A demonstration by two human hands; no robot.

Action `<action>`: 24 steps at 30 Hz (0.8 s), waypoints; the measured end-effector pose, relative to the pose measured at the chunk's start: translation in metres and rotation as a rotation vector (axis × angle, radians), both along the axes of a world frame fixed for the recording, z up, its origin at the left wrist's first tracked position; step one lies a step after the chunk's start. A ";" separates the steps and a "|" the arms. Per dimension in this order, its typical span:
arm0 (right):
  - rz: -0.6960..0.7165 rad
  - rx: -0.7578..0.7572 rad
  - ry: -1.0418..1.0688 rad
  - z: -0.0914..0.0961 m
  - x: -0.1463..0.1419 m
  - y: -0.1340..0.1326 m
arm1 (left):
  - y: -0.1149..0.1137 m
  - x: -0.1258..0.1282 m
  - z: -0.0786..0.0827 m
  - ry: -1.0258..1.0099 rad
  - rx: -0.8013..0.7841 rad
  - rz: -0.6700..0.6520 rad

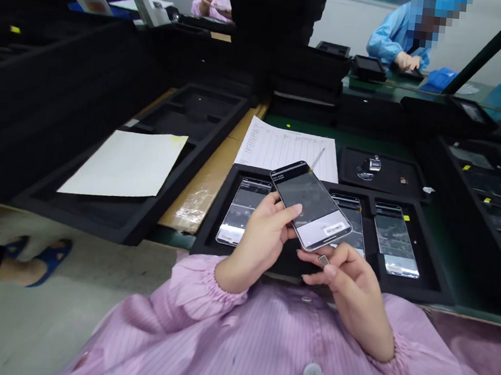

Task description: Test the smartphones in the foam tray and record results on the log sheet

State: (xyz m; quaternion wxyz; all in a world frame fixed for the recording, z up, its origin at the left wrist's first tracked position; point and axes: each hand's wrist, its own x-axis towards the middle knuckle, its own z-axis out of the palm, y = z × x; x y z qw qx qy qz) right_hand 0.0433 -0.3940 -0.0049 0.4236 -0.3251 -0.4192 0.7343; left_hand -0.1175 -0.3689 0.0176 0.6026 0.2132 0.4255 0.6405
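My left hand (pixel 264 232) is closed round a smartphone (pixel 310 197), its thumb lying over the edge of the lit screen. The phone is tilted above a black foam tray (pixel 284 265) and shows a dark picture with a white band and barcode at its lower end. Just below the phone's bottom edge, my right hand (pixel 353 291) pinches a small metallic SIM card tray (pixel 324 260) between thumb and fingers. Other phones lie in the foam tray: one at left (pixel 242 210), one partly hidden behind the held phone (pixel 354 222), and one at right (pixel 397 239).
A printed sheet (pixel 276 148) with a pen (pixel 318 159) lies behind the foam tray. Beside it, a shallow black tray (pixel 391 169) holds a shiny metal item (pixel 371 164). Pale paper (pixel 122 165) rests on black trays at left. Tall black stacks (pixel 274 29) and co-workers (pixel 395 41) are beyond.
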 end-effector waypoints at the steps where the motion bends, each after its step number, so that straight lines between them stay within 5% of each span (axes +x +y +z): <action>1: -0.026 -0.003 0.012 0.000 -0.002 0.000 | -0.002 0.003 0.000 -0.004 0.011 0.017; 11: -0.079 -0.134 -0.057 -0.001 -0.007 0.008 | -0.013 0.015 -0.001 0.145 0.212 0.183; 18: -0.218 0.259 -0.369 -0.008 -0.005 0.017 | -0.017 0.015 0.000 0.057 0.067 0.073; 22: 0.278 0.507 -0.700 0.008 0.030 0.079 | -0.004 -0.008 -0.004 0.182 0.010 0.015; 23: 0.354 0.527 -0.821 0.014 0.046 0.105 | 0.000 -0.016 -0.007 0.248 -0.021 -0.032; 24: 0.262 0.529 -0.979 0.019 0.065 0.133 | 0.004 -0.024 -0.011 0.320 -0.051 -0.082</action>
